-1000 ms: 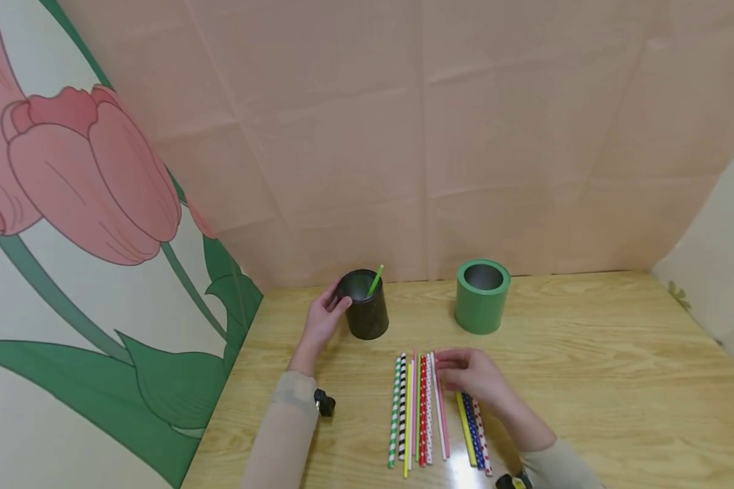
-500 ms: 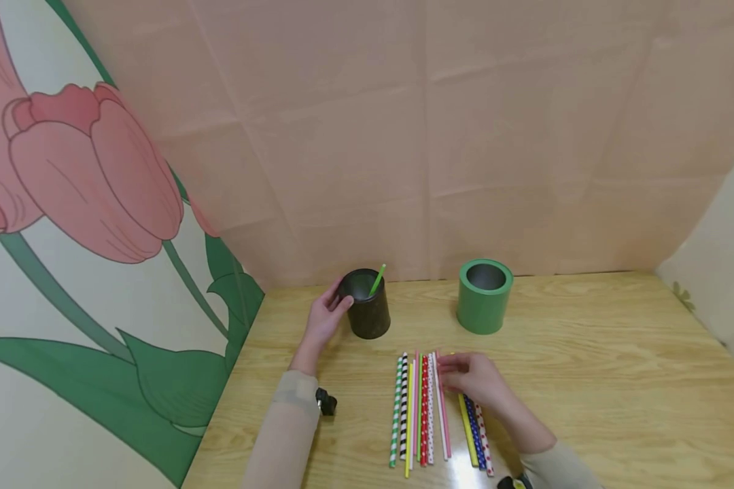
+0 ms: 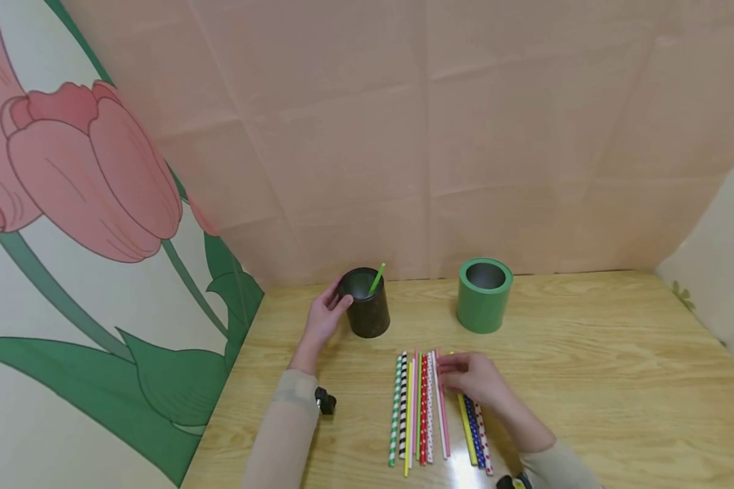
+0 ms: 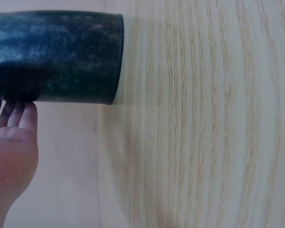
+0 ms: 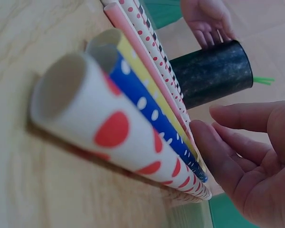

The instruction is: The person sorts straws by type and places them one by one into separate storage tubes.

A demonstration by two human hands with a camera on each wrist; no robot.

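Toward the back left of the table stands a black cup (image 3: 368, 316), with one green straw (image 3: 376, 279) leaning inside it. My left hand (image 3: 322, 324) holds the cup's left side, thumb by the rim; the left wrist view shows fingers against its wall. In the middle lies a row of patterned straws (image 3: 424, 414). My right hand (image 3: 476, 378) is at the far end of a pink straw (image 3: 445, 429), thumb and forefinger apart with nothing seen between them. Whether the fingertips touch it, I cannot tell. Under that hand lie yellow, blue dotted (image 3: 474, 435) and red-dotted white (image 3: 484, 445) straws.
A thick-walled green cup (image 3: 482, 309) stands upright at the back, right of the black one. Behind the wooden table (image 3: 599, 367) hangs a pinkish cloth (image 3: 367, 149). A tulip-printed panel (image 3: 98, 176) borders the left side.
Hardly anything differs; the view shifts very slightly. Both hands keep their places, the left at the black cup and the right by the pink straw.
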